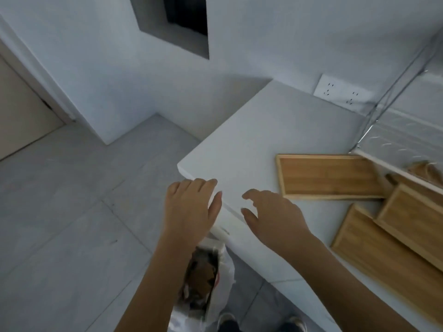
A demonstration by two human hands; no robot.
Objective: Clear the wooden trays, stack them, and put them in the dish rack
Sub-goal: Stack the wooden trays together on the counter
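Note:
Three empty wooden trays lie on the white counter (251, 140) at the right: a far tray (328, 176), a middle tray (417, 216) overlapping it, and a near tray (374, 250) partly under the middle one. The metal dish rack (402, 130) stands at the right edge, with something wooden under its white rim. My left hand (189, 207) hovers open beside the counter's front corner, empty. My right hand (271, 214) is over the counter edge, fingers spread, empty, well left of the trays.
A bin lined with a white bag (206, 279) sits on the floor below my left forearm, holding brown scraps. A wall socket (340, 92) is behind the counter. Grey tiled floor spreads to the left. My shoes show at the bottom.

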